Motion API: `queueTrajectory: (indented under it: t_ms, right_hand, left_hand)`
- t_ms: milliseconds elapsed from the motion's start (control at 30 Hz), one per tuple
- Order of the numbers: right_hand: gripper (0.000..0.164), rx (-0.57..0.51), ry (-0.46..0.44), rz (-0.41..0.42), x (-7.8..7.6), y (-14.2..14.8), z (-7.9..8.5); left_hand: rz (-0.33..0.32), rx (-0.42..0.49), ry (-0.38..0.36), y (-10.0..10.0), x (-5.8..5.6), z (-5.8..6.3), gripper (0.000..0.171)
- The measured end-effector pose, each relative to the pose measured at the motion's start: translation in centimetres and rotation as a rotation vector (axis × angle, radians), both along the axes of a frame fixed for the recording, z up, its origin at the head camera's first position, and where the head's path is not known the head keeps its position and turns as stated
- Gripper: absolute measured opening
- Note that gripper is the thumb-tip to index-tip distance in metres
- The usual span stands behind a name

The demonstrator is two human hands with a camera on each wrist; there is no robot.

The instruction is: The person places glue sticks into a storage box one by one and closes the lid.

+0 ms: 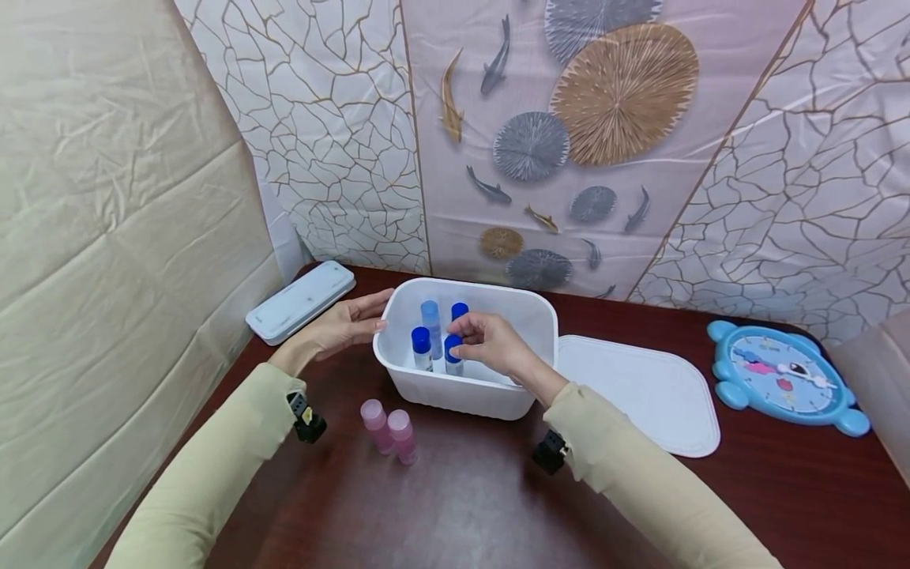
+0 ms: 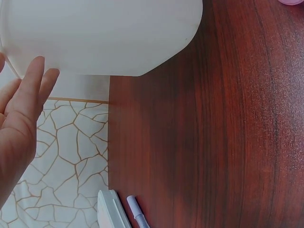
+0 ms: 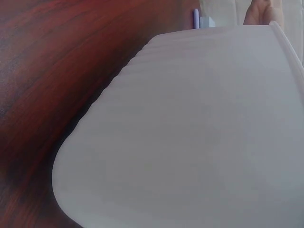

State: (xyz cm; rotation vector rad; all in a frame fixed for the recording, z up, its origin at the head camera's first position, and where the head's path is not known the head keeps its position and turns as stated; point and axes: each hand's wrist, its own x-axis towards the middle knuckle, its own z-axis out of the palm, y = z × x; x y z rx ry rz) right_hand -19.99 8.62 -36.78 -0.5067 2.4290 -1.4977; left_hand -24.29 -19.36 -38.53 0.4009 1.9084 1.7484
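A white plastic box [image 1: 462, 397] stands on the dark wooden table. Inside it are upright small tubes: one light blue [image 1: 430, 312], and three dark-blue-capped. My right hand [image 1: 490, 341] reaches over the front rim and pinches the cap of the front right blue-capped tube [image 1: 453, 367]. Beside it is another blue-capped tube [image 1: 423, 348]; the third [image 1: 459, 309] stands behind, partly covered by my fingers. My left hand [image 1: 334, 325] rests with extended fingers at the box's left end. In the right wrist view the box wall [image 3: 180, 123] hides the right hand.
Two pink-capped tubes [image 1: 401, 435] stand in front of the box. A white lid [image 1: 647, 395] lies to its right, with a blue cartoon clock [image 1: 782, 371] farther right. At back left is a pale case [image 1: 302, 300]; a lilac pen [image 2: 137, 209] lies beside it.
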Motion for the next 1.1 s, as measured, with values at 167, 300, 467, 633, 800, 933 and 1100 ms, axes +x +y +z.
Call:
queueTrajectory:
  t_ms: [167, 300, 467, 633, 800, 933, 1100]
  right_hand:
    - [0.035, -0.023, 0.019, 0.014, 0.4, 0.3, 0.3]
    - [0.033, -0.084, 0.109, -0.051, 1.6, 0.2, 1.2]
    - [0.027, -0.288, 0.203, -0.061, 4.3, -0.9, 2.1]
    - [0.030, -0.385, 0.129, 0.098, 7.0, -2.3, 1.4]
    - [0.036, -0.379, 0.047, 0.200, 8.4, -3.4, -0.3]
    - [0.037, -0.375, 0.019, 0.222, 8.8, -4.0, -1.5]
    - [0.037, -0.330, 0.008, 0.209, 8.9, -4.4, -2.2]
  left_hand:
    - [-0.003, 0.013, -0.007, 0.0, 0.1, -0.1, 0.066]
    - [-0.001, 0.010, -0.007, 0.0, 0.0, -0.2, 0.066]
    - [-0.004, 0.013, -0.006, -0.1, 0.0, -0.1, 0.066]
    - [-0.019, 0.024, -0.010, -0.1, 0.0, -0.1, 0.067]
    - [-0.018, 0.027, -0.004, -0.1, 0.0, 0.0, 0.066]
    - [-0.019, 0.030, -0.006, -0.1, 0.0, 0.0, 0.066]
    - [-0.025, 0.037, -0.009, -0.1, 0.0, 0.0, 0.065]
